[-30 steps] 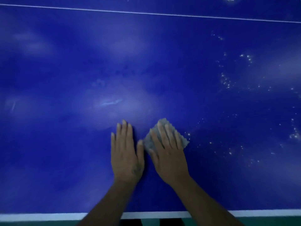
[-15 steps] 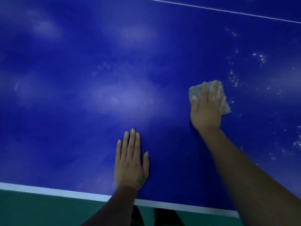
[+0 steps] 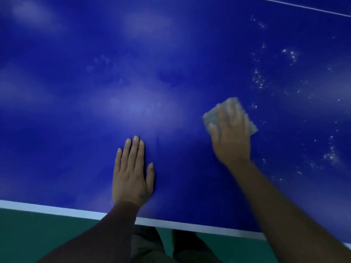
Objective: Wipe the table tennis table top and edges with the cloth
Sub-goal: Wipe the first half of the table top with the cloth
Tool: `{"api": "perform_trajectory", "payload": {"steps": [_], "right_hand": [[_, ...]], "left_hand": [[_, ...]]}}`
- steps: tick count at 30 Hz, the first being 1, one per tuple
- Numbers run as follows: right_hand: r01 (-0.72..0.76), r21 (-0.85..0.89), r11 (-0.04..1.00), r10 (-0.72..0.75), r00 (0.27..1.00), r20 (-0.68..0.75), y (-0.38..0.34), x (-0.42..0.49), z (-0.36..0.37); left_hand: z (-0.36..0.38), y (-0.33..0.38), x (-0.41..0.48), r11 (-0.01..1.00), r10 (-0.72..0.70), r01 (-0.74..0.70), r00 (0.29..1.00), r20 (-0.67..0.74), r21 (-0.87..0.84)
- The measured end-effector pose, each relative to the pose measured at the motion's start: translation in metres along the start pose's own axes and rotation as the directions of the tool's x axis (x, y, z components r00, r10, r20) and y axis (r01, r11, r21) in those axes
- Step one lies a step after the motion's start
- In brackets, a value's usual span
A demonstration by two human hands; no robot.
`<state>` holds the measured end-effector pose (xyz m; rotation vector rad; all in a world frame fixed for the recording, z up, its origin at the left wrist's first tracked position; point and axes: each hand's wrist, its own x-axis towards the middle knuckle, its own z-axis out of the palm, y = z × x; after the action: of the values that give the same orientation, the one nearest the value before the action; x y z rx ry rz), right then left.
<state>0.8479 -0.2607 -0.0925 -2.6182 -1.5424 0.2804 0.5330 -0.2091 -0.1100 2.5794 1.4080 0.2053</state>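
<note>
The right hand [image 3: 230,137] is blurred and covers most of the cloth [image 3: 210,115]; the table [image 3: 76,92] runs off three edges.

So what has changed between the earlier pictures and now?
The right hand, pressing the cloth flat, slid away from beside the left hand, out to the right toward the white specks. Nothing was taken hold of or let go. The left hand stays flat on the table near its white edge.
</note>
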Motion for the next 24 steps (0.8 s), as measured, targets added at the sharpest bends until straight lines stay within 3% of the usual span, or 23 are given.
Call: {"api": "perform_trajectory", "payload": {"steps": [3,5,9,12,16,18,21,24], "right_hand": [[-0.201,0.023,0.979,0.201,0.98,-0.003,0.024,0.037,-0.015],[-0.234,0.027,0.972,0.234,0.972,0.005,0.012,0.041,-0.017],[0.002,0.001,1.0,-0.002,1.0,0.021,-0.051,-0.007,0.0],[0.198,0.025,0.98,-0.199,0.976,0.083,-0.087,-0.073,0.02],[0.332,0.054,0.942,-0.336,0.935,0.118,-0.063,-0.097,0.022],[0.287,0.033,0.957,-0.289,0.953,0.095,-0.034,-0.074,0.013],[0.059,-0.01,0.998,-0.059,0.998,0.035,0.017,-0.017,-0.006],[-0.133,-0.031,0.991,0.133,0.991,0.005,0.051,0.026,-0.022]], "left_hand": [[-0.001,0.0,0.001,1.0,0.0,0.0,1.0,0.006,0.007],[-0.002,0.0,0.0,1.0,-0.001,0.001,1.0,0.002,0.016],[-0.002,0.001,0.0,1.0,-0.004,0.005,1.0,-0.018,0.011],[-0.002,0.001,0.0,1.0,-0.006,0.006,0.999,-0.039,-0.005],[-0.002,0.002,0.0,1.0,-0.011,0.011,0.999,-0.038,-0.006],[-0.001,0.002,0.0,1.0,-0.012,0.011,0.999,-0.041,-0.017],[-0.002,0.001,-0.001,1.0,-0.014,0.014,0.999,-0.039,-0.015],[-0.003,0.001,-0.001,1.0,-0.014,0.014,0.999,-0.039,-0.013]]}}
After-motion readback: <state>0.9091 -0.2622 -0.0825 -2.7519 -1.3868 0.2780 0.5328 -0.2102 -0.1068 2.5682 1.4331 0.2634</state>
